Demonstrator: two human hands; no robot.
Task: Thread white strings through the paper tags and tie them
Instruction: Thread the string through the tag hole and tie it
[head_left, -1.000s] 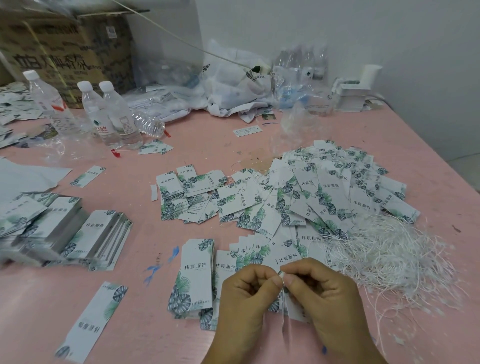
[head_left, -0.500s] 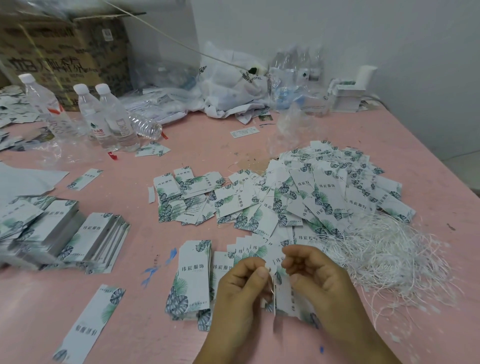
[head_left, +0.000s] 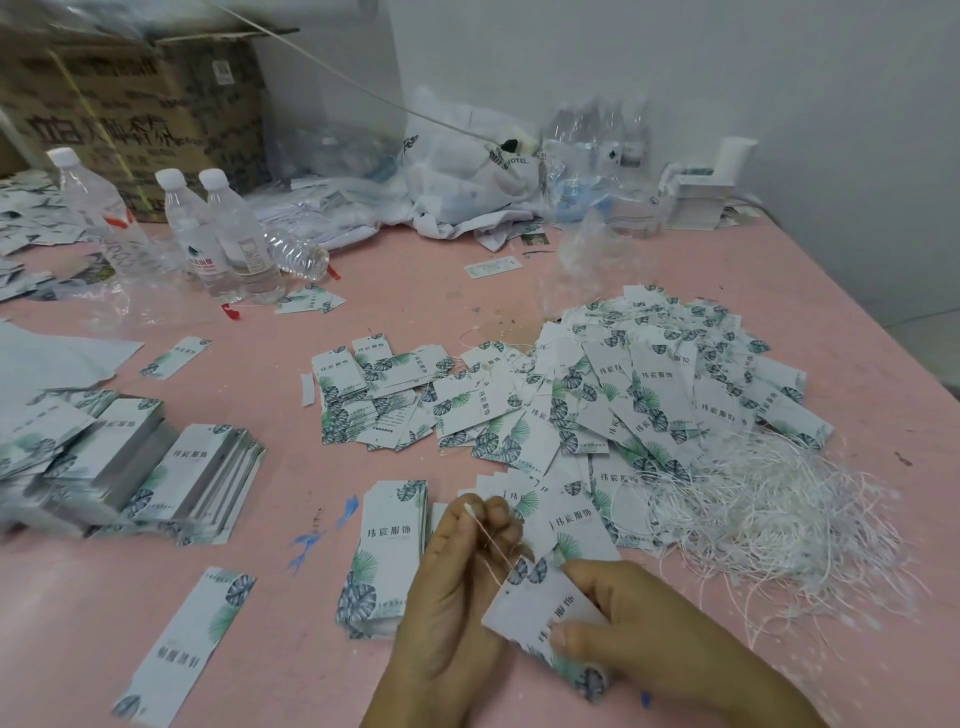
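Two bare hands, left hand (head_left: 457, 587) and right hand (head_left: 649, 629), no gloves, no rings or watch in view, short plain nails where visible, forearms bare to the frame's lower edge, no sleeve seen, fine detail somewhat blurred

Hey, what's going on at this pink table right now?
A person is stringing paper tags. The left hand pinches a white string pulled taut from a tag that the right hand holds. A heap of tags and loose strings lies beyond on the table.
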